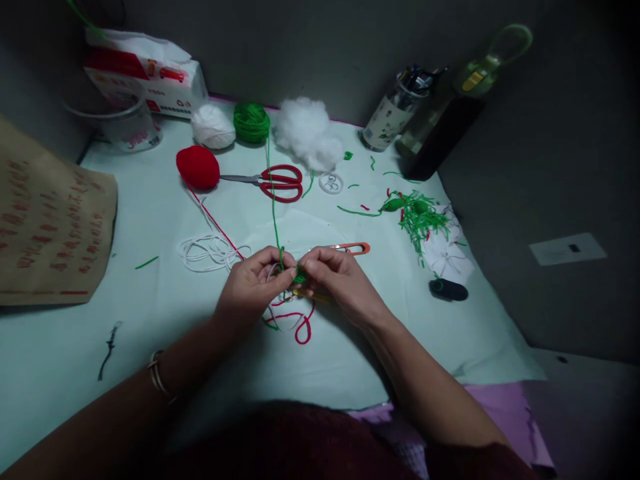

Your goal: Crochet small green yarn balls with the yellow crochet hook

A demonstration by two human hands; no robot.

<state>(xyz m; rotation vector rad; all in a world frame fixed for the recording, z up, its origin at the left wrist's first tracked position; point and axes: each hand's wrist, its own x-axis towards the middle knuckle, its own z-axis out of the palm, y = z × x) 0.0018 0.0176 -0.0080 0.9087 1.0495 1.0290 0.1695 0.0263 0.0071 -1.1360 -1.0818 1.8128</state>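
My left hand (257,280) and my right hand (337,277) meet over the middle of the table, both with fingers closed on a small green crocheted piece (300,276). Green yarn (274,213) runs from the piece up to a green ball (251,123) at the back. Beneath my fingers hang red yarn (303,330) and white strands. A yellow-orange tool (320,295) shows partly under my right hand; whether that hand grips it is unclear. Just beyond lies an orange-handled tool (357,249).
Red-handled scissors (283,183), a red ball (198,167), a white ball (213,127) and stuffing (310,133) lie farther back. Green scraps (423,217) are at right, a paper bag (50,220) at left, a pen cup (390,117) and bottle (443,123) back right.
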